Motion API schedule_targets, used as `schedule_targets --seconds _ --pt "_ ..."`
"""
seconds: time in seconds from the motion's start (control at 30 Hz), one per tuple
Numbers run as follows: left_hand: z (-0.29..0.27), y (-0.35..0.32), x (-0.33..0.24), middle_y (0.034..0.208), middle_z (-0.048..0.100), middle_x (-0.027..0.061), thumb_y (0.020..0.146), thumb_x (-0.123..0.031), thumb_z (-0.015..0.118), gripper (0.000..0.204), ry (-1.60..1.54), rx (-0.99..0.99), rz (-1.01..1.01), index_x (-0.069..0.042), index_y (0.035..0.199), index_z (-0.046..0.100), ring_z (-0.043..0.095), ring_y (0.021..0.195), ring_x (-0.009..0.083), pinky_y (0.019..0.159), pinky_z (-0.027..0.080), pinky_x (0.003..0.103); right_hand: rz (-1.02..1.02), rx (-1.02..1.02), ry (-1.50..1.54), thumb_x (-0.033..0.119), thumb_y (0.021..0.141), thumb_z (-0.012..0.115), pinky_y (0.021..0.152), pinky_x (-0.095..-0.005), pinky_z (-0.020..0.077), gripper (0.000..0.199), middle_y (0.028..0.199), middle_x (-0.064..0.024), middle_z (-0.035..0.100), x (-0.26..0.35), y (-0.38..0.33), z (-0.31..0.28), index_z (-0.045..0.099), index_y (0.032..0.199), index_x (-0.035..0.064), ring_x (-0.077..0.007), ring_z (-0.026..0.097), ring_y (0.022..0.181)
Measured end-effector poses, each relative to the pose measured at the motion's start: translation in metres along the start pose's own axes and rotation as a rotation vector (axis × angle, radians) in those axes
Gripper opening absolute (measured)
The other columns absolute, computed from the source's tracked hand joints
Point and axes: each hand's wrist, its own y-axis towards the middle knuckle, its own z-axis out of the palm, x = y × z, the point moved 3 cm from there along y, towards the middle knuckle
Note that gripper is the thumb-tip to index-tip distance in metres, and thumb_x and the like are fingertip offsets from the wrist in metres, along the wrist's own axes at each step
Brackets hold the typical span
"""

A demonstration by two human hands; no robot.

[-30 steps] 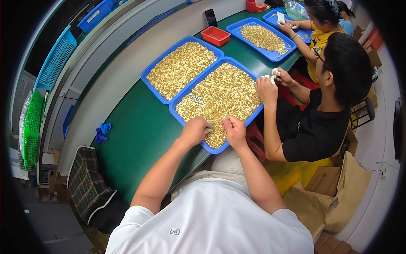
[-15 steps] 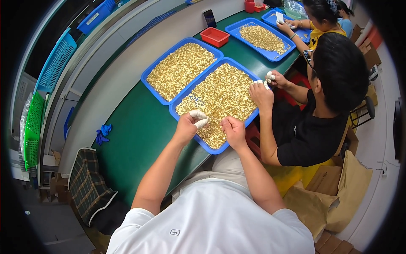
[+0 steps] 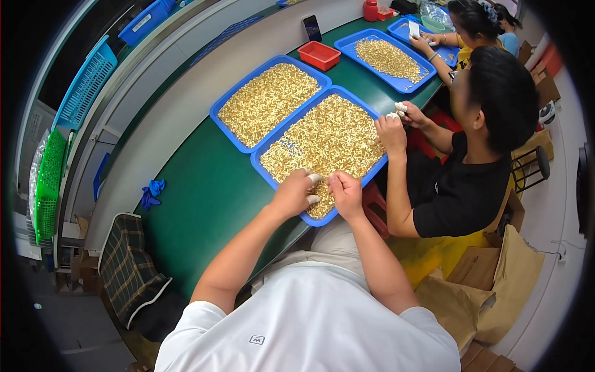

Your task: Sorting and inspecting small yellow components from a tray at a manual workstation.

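In front of me is a blue tray (image 3: 261, 173) heaped with small gold-coloured metal pieces (image 3: 331, 133). My left hand (image 3: 294, 193) is over its near part, thumb and forefinger spread and wrapped in white finger covers; nothing shows between them. Close beside it, my right hand (image 3: 347, 194) is closed, thumb and forefinger pinched together over the tray. Whatever the pinch holds is too small to make out. At the tray's right side, a co-worker's hands (image 3: 401, 121), also with white finger covers, are held close together.
Another blue tray (image 3: 218, 121) of gold pieces stands beyond, on the green table (image 3: 204, 186). Farther along are a red box (image 3: 319, 56), a phone (image 3: 312, 28) and a third filled blue tray (image 3: 347, 46). Blue gloves (image 3: 152, 193) lie at left. A co-worker in black (image 3: 462, 192) sits close at right.
My left hand has moved right and slightly down, closer to my right hand, its thumb and forefinger now wider apart. The right hand stays pinched. The co-worker's hands have shifted slightly.
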Motion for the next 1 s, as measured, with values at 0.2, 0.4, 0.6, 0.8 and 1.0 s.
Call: schedule_targets --seconds 0.2,0.4,0.6,0.8,1.0 --pt "0.013 0.005 0.011 0.078 0.062 0.0121 0.077 -0.013 0.078 0.027 -0.01 0.067 -0.054 -0.006 0.101 0.071 0.062 0.08 0.0331 0.071 0.05 0.042 -0.004 0.0 -0.008 0.017 0.101 0.054 0.052 -0.0218 0.0372 0.029 0.063 0.0003 0.055 0.001 0.0 0.002 0.061 0.078 0.0001 -0.0047 0.048 0.057" --pt "0.001 -0.002 0.028 0.083 0.069 0.009 0.082 -0.013 0.078 0.017 -0.312 -0.097 -0.206 -0.003 0.095 0.074 0.063 0.072 0.0199 0.067 0.049 0.032 -0.007 0.004 -0.032 0.016 0.1 0.054 0.053 -0.0223 0.0373 0.029 0.062 -0.0003 0.055 0.007 0.0 0.003 0.061 0.077 -0.0005 -0.005 0.048 0.057" --pt "-0.015 -0.003 0.018 0.083 0.069 0.0075 0.085 -0.01 0.076 0.013 -0.447 -0.149 -0.297 -0.001 0.094 0.074 0.064 0.075 0.0149 0.069 0.049 0.028 -0.012 0.006 -0.051 0.016 0.1 0.054 0.053 -0.0235 0.0383 0.03 0.063 -0.001 0.056 0.009 0.0 0.001 0.061 0.076 -0.0009 -0.0056 0.049 0.057" --pt "-0.023 -0.001 0.021 0.086 0.07 0.0084 0.083 -0.007 0.076 0.011 -0.446 -0.194 -0.189 -0.002 0.092 0.074 0.066 0.08 0.0164 0.071 0.05 0.028 -0.047 0.01 -0.048 0.012 0.097 0.058 0.051 -0.0262 0.0416 0.023 0.061 -0.0048 0.06 0.004 0.002 0.0 0.064 0.08 -0.0017 -0.0087 0.054 0.055" --pt "-0.028 0.0 0.018 0.088 0.07 0.0089 0.083 -0.006 0.076 0.01 -0.466 -0.193 -0.149 -0.002 0.092 0.074 0.066 0.082 0.0173 0.072 0.051 0.029 -0.03 0.03 -0.064 0.014 0.099 0.055 0.054 -0.0239 0.0403 0.028 0.063 -0.0023 0.057 0.01 0.001 0.001 0.061 0.076 -0.0016 -0.0073 0.051 0.057"
